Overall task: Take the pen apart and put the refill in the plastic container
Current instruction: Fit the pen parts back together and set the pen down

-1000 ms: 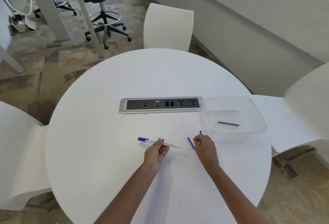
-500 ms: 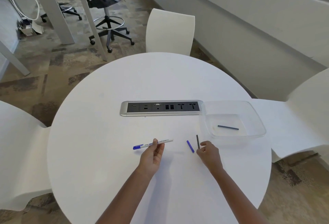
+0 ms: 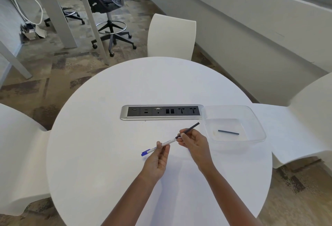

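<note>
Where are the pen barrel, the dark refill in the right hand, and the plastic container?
pen barrel [image 3: 169, 141]: head view, on the white printed shaft near its open end.
dark refill [image 3: 191, 128]: head view, middle of its exposed length.
plastic container [image 3: 226, 124]: head view, bare floor near its far wall.

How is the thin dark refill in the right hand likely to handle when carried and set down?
The refill juts straight though the right hand pinches only one end, so probably stiff and light. Thin and round-looking, it may roll on the table; the walls of the container should stop that.
</note>
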A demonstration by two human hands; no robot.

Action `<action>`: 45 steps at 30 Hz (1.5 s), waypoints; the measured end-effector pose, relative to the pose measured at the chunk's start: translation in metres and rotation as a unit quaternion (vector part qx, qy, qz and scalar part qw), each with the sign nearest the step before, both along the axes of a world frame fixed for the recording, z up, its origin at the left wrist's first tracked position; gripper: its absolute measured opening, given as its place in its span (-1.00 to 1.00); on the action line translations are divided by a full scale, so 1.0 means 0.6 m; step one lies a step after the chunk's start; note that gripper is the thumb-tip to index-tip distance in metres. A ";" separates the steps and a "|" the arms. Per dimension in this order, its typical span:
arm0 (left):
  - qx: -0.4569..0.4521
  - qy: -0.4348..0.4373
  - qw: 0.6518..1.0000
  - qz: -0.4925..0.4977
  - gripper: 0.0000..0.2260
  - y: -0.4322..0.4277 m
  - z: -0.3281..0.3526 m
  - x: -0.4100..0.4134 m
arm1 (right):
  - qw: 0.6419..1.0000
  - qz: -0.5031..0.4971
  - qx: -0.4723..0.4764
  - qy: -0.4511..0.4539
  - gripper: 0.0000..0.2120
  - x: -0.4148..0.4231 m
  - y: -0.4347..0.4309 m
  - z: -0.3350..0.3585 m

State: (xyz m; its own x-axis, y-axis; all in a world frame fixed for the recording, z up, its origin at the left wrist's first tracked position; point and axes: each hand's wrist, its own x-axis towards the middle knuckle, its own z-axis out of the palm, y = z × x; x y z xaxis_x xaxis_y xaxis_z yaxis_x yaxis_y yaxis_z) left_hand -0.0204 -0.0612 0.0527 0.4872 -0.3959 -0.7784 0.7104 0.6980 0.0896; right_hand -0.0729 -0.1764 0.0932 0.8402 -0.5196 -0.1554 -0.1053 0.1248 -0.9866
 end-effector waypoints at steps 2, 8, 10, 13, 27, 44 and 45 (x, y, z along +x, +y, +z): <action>0.000 -0.002 1.000 0.001 -0.90 -0.001 0.003 0.001 | 1.000 0.005 -0.027 0.000 -0.82 0.001 0.000 -0.001; -0.003 0.009 1.000 0.002 -0.89 -0.007 0.011 0.003 | 0.995 0.022 -0.101 0.012 -0.82 0.002 0.000 -0.002; -0.006 0.012 1.000 0.003 -0.88 -0.009 0.014 0.002 | 0.991 0.031 -0.125 0.024 -0.83 0.003 0.000 -0.002; -0.010 0.015 1.000 0.011 -0.87 -0.011 0.016 0.003 | 0.987 0.048 -0.149 0.038 -0.85 0.009 -0.006 0.000; -0.006 0.018 1.000 -0.012 -0.86 -0.018 0.020 0.027 | 0.951 0.187 -0.240 0.057 -0.77 0.037 -0.038 0.020; 0.013 -0.033 0.999 -0.003 -0.87 0.005 0.029 0.039 | 0.808 0.138 -0.440 0.365 -0.80 -0.002 -0.060 -0.118; 0.013 -0.033 0.999 -0.004 -0.87 0.006 0.030 0.038 | 0.808 0.133 -0.446 0.361 -0.81 -0.004 -0.060 -0.122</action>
